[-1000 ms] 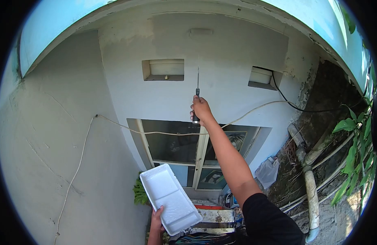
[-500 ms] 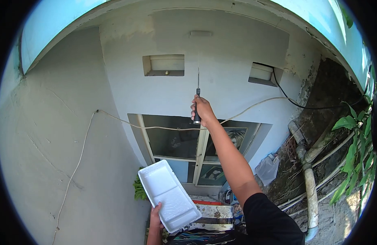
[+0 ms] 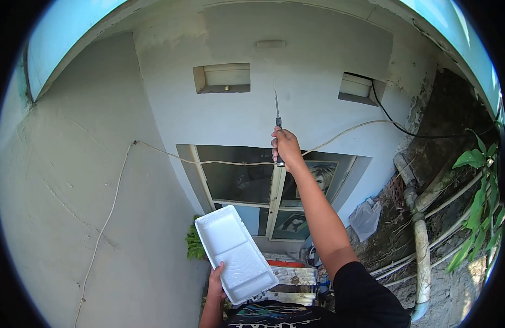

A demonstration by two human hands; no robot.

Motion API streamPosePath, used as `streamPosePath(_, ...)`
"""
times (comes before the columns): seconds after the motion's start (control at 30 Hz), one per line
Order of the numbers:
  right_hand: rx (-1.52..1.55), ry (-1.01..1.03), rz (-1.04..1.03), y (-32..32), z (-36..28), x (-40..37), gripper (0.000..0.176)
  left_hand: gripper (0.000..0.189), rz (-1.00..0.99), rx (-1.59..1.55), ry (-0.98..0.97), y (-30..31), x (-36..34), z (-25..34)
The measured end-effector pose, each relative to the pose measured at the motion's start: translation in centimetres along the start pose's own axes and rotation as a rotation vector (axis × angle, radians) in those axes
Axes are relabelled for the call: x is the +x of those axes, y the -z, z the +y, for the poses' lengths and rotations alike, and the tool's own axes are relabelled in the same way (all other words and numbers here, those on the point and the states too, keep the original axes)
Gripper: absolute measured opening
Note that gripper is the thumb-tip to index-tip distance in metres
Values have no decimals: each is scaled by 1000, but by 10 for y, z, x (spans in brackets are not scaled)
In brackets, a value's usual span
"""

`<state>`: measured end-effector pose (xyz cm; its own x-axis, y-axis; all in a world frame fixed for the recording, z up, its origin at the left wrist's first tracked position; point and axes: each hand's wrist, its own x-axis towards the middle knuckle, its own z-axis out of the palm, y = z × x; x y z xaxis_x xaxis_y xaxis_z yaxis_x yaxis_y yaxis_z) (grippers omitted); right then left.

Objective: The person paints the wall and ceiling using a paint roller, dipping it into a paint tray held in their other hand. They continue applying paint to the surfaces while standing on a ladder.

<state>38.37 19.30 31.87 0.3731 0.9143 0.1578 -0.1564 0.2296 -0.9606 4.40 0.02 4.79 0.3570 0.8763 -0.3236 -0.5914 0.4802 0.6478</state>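
Right hand: the right hand (image 3: 287,145) is wrapped round a dark handle (image 3: 279,122), fingers curled closed; the arm reaches up and forward
Handle: inside the right fist, its upper part showing above the fingers and its butt just below them; a thin rod (image 3: 276,103) runs up from it
Roller: the pale roller (image 3: 270,44) lies high on the wall (image 3: 312,71), well above the right hand; the rod points toward it, too faint near the top to trace
Left hand: the left hand (image 3: 215,280) pinches the near left edge of a white tray (image 3: 234,252), thumb over the rim; the fingers beneath are hidden
Tray: tilted, up and to the right of the left hand, well below the right hand
Cable: a pale cable (image 3: 222,162) passes behind the right hand, across the window (image 3: 238,183)
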Motion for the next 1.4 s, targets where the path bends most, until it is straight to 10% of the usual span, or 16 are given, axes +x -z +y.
streamPosePath(0.43,110,-54,-150,-62,-100,64,28,58,48,51,-101,-20,-1,-5)
streamPosePath(1.4,278,-213,-218,-40,-33,22,30,59,55,40,-39,-25,-3,6)
